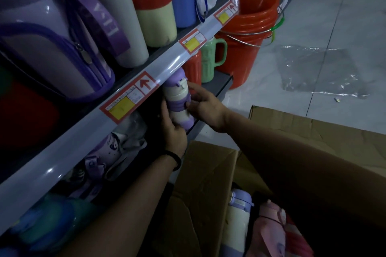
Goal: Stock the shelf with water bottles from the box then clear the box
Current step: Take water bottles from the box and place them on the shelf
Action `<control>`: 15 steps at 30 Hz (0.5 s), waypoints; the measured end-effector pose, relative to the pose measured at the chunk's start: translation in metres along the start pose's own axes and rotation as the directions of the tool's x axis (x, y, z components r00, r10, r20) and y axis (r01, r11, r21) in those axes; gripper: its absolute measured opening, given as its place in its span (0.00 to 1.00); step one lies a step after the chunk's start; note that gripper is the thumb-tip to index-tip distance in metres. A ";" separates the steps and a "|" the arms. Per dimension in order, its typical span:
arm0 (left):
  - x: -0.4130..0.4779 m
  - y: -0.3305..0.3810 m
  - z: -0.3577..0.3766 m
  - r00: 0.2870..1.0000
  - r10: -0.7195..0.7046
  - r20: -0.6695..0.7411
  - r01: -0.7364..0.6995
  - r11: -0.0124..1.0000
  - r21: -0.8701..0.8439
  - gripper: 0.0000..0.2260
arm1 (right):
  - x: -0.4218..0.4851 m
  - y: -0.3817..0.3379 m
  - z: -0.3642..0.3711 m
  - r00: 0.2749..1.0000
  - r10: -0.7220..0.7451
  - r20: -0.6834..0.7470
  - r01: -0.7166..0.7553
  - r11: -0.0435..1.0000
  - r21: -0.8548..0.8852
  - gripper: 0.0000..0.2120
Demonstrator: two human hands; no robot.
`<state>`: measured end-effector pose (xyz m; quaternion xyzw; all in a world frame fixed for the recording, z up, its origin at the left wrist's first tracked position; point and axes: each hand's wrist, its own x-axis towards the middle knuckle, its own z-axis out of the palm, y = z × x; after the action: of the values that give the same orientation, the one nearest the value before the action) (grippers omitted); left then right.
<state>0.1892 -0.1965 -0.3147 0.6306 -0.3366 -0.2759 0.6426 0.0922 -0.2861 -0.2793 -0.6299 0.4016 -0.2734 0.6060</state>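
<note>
Head view: cardboard box [208,173] sits open under the right forearm, nearest the camera. 2 bottles visible inside: cream bottle [237,217] with purple lid, pink bottle [271,229] beside it.

Further out, both hands are clamped on a striped bottle [179,100]. Left hand [174,131] wraps its lower end from beneath, black wristband [177,159] behind it. Right hand [203,106] grips its side at mid-height, fingers curled.

Striped bottle: tilted, lid end away, tucked just under the shelf rail [83,131]. Cream body, purple bands, purple lid with cream latch. Can't tell if it touches the lower shelf [223,81].

Rail carries 3 red-and-yellow price tags [123,100].

Just beyond the right hand on the lower shelf: 1 red ribbed bottle [193,69], 1 green mug [211,58]. Past those, nested orange buckets [250,27], count unclear. 1 clear plastic sheet [317,69] on the floor, well right of the hands.
</note>
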 end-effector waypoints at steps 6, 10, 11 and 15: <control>0.003 -0.005 0.001 0.997 -0.006 0.076 0.005 1.000 0.015 0.37 | 0.000 0.010 -0.007 1.000 0.009 0.012 -0.010 0.998 0.066 0.36; 0.011 -0.027 -0.003 0.997 -0.014 0.082 0.007 0.996 0.085 0.39 | 0.000 0.006 -0.004 0.998 0.005 0.055 -0.006 1.000 0.018 0.41; 0.009 -0.023 -0.005 0.995 -0.051 0.081 0.044 0.995 0.084 0.38 | -0.001 0.004 -0.002 0.998 0.002 0.063 -0.002 1.000 0.002 0.42; 0.000 0.003 -0.001 0.979 -0.180 0.100 0.171 0.981 0.091 0.38 | 0.000 0.004 -0.001 0.998 -0.010 0.055 0.012 0.999 -0.030 0.44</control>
<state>0.1903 -0.1959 -0.3119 0.6679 -0.3247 -0.3512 0.5702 0.0909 -0.2859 -0.2830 -0.6486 0.3856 -0.2532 0.6055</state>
